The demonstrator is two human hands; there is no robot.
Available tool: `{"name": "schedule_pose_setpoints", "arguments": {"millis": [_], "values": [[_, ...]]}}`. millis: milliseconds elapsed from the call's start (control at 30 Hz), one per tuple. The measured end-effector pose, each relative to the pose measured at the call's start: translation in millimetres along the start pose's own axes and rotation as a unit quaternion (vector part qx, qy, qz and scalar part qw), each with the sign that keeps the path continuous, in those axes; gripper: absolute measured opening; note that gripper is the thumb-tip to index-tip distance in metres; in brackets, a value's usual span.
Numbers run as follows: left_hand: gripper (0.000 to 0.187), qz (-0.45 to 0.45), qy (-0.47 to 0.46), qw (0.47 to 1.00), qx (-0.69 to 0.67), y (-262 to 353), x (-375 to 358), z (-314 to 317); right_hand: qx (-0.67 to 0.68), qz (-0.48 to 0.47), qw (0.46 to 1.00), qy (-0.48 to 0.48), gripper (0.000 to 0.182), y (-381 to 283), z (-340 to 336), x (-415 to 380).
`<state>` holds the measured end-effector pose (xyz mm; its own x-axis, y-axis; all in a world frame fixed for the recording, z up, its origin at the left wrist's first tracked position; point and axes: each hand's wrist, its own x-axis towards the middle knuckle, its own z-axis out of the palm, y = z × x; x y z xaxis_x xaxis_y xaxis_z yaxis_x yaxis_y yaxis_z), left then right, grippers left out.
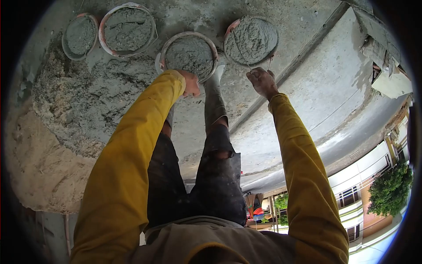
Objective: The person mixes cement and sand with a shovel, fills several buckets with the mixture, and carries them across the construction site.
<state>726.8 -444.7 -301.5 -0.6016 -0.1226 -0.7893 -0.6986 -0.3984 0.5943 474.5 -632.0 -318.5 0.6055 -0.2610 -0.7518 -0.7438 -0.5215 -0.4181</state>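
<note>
My right hand (263, 83) is closed on the thin wire handle of a bucket (274, 56) heaped with wet grey mortar (252, 39). The handle slants across the top of this load. Nearer my legs, between my feet, stands a second mortar-filled bucket (164, 52). My left hand (191, 83) is closed at its near rim, knuckles outward. The forearm and fingers hide what that hand grips, if anything. Both arms wear yellow sleeves.
Two more buckets of mortar, a small one (65, 47) and a larger one (102, 37), stand at the upper left. Below them spreads a wet mortar patch (96, 97) beside a sand pile (44, 163). A straight groove (290, 70) crosses the concrete floor; rubble (380, 57) lies far right.
</note>
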Motion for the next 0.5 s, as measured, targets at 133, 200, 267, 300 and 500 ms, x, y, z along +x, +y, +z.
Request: {"name": "schedule_pose_setpoints", "arguments": {"millis": [133, 200, 267, 300, 500], "values": [[0.036, 0.032, 0.07, 0.963, -0.258, -15.7, 6.1, 21.0, 0.043, -0.006, 0.999, 0.024, 0.05, 0.6, 9.9, -2.5], [0.037, -0.044, 0.026, 0.956, -0.287, -0.7, -3.9, 23.2, 0.063, 0.042, 0.997, -0.017, 0.053, -8.1, -1.0, -1.3], [0.041, -0.07, 0.039, 0.96, -0.267, 10.6, -9.3, 27.8, 0.09, 0.105, 0.989, -0.045, 0.058, -12.6, -9.5, -1.8], [0.042, -0.047, 0.106, 0.976, -0.187, 16.1, -11.7, 30.2, 0.09, 0.105, 0.99, -0.042, 0.058, -14.4, -13.7, -1.4], [0.041, -0.052, 0.245, 0.96, -0.125, 28.1, -9.5, 32.9, 0.114, 0.09, 0.989, -0.01, 0.06, -11.2, -19.1, 1.0]]}}
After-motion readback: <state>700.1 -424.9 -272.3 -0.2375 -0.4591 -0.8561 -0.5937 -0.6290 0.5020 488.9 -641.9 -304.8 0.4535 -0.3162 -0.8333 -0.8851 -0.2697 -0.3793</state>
